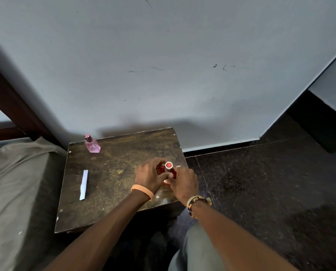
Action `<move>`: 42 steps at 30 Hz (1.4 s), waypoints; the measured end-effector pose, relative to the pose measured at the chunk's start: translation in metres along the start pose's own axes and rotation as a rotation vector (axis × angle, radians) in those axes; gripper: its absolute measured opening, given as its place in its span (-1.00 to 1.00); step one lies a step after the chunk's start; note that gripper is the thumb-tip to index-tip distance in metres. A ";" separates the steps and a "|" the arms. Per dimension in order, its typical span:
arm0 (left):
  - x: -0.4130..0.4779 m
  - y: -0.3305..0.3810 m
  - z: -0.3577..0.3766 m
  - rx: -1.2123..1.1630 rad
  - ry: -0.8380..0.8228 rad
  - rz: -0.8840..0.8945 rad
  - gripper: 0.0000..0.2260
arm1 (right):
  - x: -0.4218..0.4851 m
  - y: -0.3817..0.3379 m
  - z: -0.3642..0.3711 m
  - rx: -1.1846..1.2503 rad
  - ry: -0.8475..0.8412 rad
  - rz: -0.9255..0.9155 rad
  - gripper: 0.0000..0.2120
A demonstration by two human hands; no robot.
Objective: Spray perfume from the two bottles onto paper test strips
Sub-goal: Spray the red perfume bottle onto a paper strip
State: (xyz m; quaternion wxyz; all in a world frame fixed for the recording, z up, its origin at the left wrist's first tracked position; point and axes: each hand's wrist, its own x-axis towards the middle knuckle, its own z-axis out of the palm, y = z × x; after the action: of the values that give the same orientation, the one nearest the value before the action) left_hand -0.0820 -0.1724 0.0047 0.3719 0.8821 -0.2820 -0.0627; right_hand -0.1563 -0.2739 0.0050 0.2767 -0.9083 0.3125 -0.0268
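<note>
Soft, dim indoor light lies evenly on the wall, with a broad shadow at far left and another just behind the table. The white strip is the brightest spot there, and the dark floor gleams dully. Straight edges bend toward the corners.

Strip lies before bottle on table.
</note>
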 end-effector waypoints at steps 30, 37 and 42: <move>0.016 0.000 -0.017 0.127 -0.133 0.131 -0.78 | -0.002 -0.004 0.000 -0.012 -0.001 0.018 -0.77; 0.016 0.011 -0.010 0.137 -0.185 0.230 -0.67 | -0.001 -0.003 -0.001 -0.006 0.011 0.017 -0.86; 0.015 0.009 -0.006 0.230 -0.171 0.222 -0.77 | -0.004 -0.004 -0.003 -0.014 0.005 -0.003 -0.84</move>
State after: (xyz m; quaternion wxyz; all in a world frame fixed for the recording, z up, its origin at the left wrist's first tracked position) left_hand -0.0719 -0.1815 0.0161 0.2479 0.8737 -0.4138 -0.0632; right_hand -0.1578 -0.2702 0.0098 0.2696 -0.9107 0.3117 -0.0271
